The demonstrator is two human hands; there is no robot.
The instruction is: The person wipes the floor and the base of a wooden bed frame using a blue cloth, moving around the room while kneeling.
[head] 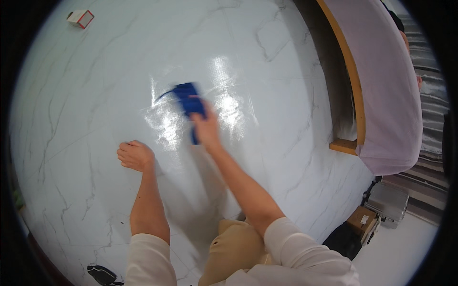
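My right hand (206,125) grips a dark blue cloth item (188,96), blurred by motion, above or against the glossy marble-patterned floor (107,100). A thin dark cord or strap trails from its left side, and part of the blue fabric shows below my fingers. Whether it touches the floor is hard to tell. My left hand (136,156) is curled into a fist with nothing visible in it, to the left of and nearer to me than the cloth. My tan-clad knee (236,246) shows between my arms.
A wooden frame (352,82) draped with pale lavender fabric (386,89) borders the right side, with part of another person beyond it. A silver suitcase (386,202), cardboard box (360,220) and black bag (343,241) stand lower right. A small white-and-red box (81,18) and black pouch (102,275) lie left.
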